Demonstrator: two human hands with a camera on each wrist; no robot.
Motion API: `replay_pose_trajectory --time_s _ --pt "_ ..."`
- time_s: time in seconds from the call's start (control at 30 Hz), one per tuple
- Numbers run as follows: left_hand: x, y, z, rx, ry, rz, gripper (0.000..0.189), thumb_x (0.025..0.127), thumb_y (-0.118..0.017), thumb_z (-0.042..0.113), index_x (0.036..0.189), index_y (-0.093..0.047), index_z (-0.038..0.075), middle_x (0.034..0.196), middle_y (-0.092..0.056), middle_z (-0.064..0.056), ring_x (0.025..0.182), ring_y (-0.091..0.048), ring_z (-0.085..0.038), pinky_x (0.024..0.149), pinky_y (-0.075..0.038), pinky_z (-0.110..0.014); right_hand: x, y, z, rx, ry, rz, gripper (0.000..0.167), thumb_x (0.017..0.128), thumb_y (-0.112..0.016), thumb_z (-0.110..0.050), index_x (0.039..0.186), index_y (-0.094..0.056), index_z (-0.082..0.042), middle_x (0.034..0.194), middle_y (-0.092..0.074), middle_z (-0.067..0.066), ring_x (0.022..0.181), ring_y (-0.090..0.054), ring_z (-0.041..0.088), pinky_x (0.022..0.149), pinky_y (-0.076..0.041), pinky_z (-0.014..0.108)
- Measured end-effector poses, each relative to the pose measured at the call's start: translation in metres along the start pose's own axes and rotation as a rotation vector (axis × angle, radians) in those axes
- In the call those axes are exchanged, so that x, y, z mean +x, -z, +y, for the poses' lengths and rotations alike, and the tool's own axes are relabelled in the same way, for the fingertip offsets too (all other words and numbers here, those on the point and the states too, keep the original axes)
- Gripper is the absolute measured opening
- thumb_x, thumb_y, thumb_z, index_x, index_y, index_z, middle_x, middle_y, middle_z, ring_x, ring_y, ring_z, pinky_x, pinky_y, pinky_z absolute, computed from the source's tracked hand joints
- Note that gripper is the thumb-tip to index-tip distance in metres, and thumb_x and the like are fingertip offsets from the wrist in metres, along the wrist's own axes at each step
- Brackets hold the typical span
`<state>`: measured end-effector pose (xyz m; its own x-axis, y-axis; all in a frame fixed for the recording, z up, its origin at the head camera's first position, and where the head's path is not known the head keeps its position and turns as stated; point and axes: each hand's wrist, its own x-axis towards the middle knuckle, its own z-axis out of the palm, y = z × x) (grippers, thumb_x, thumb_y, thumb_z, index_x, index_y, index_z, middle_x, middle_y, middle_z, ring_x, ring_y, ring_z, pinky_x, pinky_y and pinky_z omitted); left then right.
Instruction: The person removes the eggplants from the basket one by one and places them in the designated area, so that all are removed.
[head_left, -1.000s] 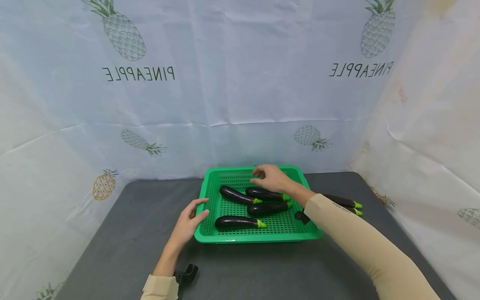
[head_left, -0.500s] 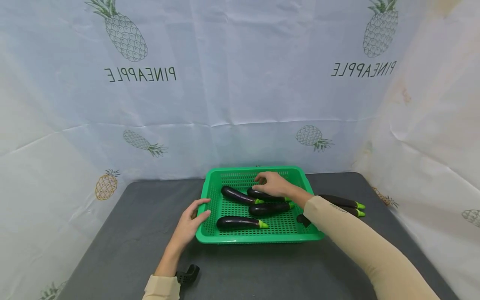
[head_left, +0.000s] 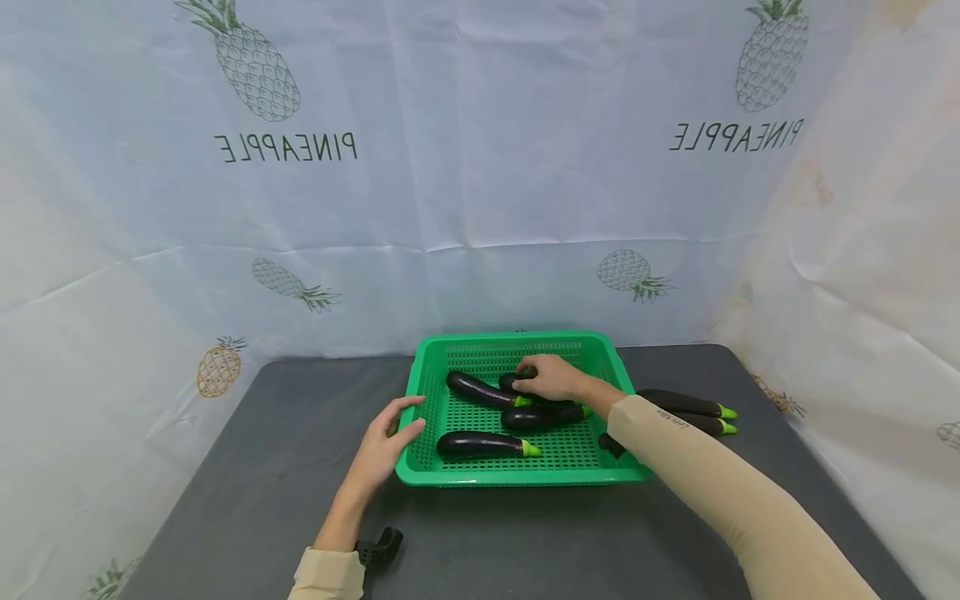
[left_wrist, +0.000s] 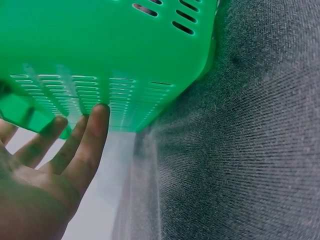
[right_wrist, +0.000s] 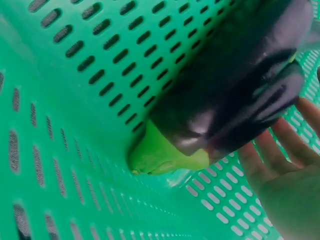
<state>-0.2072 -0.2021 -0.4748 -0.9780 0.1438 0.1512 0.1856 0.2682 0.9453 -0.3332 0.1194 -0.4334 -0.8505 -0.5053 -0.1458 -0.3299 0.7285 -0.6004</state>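
Several dark eggplants lie in a green basket [head_left: 525,478] in the head view. My right hand [head_left: 553,377] is inside it, over the back eggplant [head_left: 508,382] and covering much of it. In the right wrist view its fairly straight fingers touch the side of an eggplant [right_wrist: 220,95] with a green stem end; the thumb is hidden there. Nearby lie a left eggplant [head_left: 478,389], a middle eggplant [head_left: 542,417] and a front eggplant [head_left: 476,445]. My left hand [head_left: 381,442] is at the basket's left rim, its extended fingers against the outer wall in the left wrist view.
Two more eggplants [head_left: 678,403] lie on the dark tabletop [head_left: 517,542], right of the basket and partly behind my right forearm. A white cloth [head_left: 517,167] printed with pineapples hangs behind the table and along both sides. A black device [head_left: 380,547] is on my left wrist.
My right hand has come down from above the basket's back onto the back eggplant, covering more of it. The left hand stays at the rim. The whole view has shifted slightly.
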Motion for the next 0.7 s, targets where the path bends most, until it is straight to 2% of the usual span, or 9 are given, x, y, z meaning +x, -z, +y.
replay_pose_trajectory --time_s 0.4,0.7 --pt "-0.0009 -0.0014 -0.0006 0.003 -0.003 0.007 0.046 0.104 -0.062 0.032 0.146 -0.053 0.016 0.160 -0.037 -0.013 0.150 -0.030 -0.035 0.112 -0.035 -0.062 -0.0010 -0.0036 0.0075 0.017 -0.006 0.018 0.038 0.102 -0.064 -0.025 0.134 -0.061 -0.004 0.130 -0.061 0.016 0.111 -0.062 0.030 0.088 -0.054 0.048" --pt "-0.0015 -0.0009 -0.0002 0.000 -0.002 0.010 0.047 0.103 -0.062 0.033 0.146 -0.054 0.016 0.160 -0.037 -0.012 0.149 -0.032 -0.034 0.111 -0.038 -0.061 0.0016 -0.0042 0.0074 0.045 0.031 0.017 0.036 0.101 -0.068 -0.025 0.131 -0.063 -0.006 0.123 -0.064 0.013 0.109 -0.063 0.028 0.085 -0.055 0.045"
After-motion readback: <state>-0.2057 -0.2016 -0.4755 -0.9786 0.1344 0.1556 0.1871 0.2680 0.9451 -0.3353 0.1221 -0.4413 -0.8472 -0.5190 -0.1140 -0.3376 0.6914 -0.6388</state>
